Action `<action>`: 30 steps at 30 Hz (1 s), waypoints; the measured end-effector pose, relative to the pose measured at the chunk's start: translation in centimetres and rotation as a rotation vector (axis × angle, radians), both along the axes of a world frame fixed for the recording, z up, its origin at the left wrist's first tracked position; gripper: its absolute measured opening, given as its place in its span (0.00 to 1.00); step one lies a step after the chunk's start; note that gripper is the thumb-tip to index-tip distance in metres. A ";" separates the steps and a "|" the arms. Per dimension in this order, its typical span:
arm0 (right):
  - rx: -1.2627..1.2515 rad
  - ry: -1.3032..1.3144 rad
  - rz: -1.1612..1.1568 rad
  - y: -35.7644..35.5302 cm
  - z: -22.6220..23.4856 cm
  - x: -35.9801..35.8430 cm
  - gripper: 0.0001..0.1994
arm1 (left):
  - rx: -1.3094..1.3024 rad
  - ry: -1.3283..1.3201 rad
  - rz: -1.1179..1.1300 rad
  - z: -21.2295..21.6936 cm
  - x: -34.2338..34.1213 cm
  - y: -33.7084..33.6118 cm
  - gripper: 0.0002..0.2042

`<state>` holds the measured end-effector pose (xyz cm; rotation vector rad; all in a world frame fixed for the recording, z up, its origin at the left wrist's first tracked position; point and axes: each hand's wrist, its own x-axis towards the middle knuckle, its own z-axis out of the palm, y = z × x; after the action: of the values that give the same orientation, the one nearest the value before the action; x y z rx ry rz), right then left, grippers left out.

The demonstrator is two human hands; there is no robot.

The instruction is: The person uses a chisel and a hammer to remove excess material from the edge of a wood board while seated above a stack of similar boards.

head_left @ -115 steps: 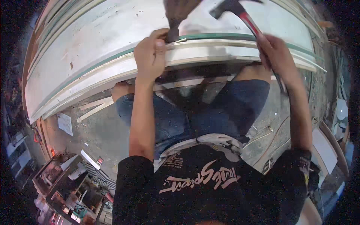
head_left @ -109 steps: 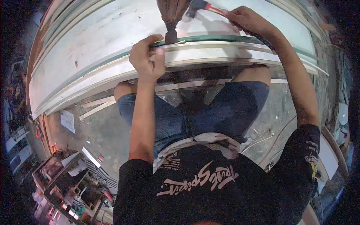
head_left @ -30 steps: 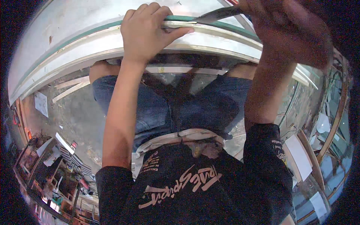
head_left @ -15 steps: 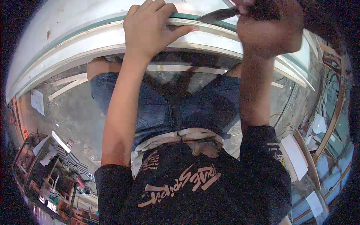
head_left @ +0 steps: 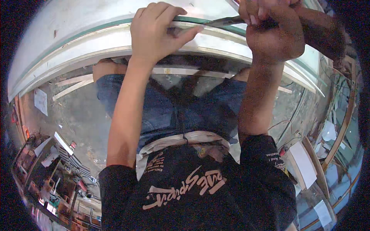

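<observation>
My left hand (head_left: 152, 34) lies across the near edge of a long white panel (head_left: 96, 23) bordered by a green strip (head_left: 104, 27). Its fingers reach over the strip, and the thumb is spread away from them. My right hand (head_left: 275, 34) is closed around a dark tool with a tapered metal end (head_left: 225, 22). That narrow end points left along the green strip, its tip close to my left thumb. The grip hides most of the tool, so its exact kind cannot be told. Behind the right hand stretches a dark brown shape (head_left: 322, 32) that I cannot make out.
My legs (head_left: 169, 104) are below the panel edge, above a grey floor (head_left: 81, 104) with pale wooden strips (head_left: 73, 90). Cluttered shelves (head_left: 58, 188) stand at lower left. Boards and white sheets (head_left: 302, 163) lie at right, near a cable (head_left: 295, 111).
My left hand has shifted slightly right, with a wider gap between thumb and fingers. My right hand has turned, tilting the tool. The brown shape now shows farther right.
</observation>
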<state>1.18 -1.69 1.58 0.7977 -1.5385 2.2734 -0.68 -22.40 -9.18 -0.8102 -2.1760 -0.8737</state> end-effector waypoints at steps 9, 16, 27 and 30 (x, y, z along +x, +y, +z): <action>-0.651 0.010 0.334 -1.9 0.4 -1.2 0.13 | -0.159 0.018 0.131 -3.3 3.9 -5.2 0.30; -0.062 -0.042 0.091 2.0 -1.2 -1.1 0.15 | -0.147 -0.038 0.296 -5.7 5.0 -3.3 0.36; -0.243 0.026 -0.473 2.6 8.2 2.4 0.11 | -0.058 -0.222 0.294 -3.7 6.7 -1.6 0.34; -0.079 -0.063 -0.250 0.6 7.0 3.0 0.13 | 0.009 -0.193 0.200 -3.4 5.6 -4.1 0.30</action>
<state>4.13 -1.07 8.59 0.4867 -1.4730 2.1775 4.96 -26.51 -12.60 -0.5096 -2.3704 -0.8895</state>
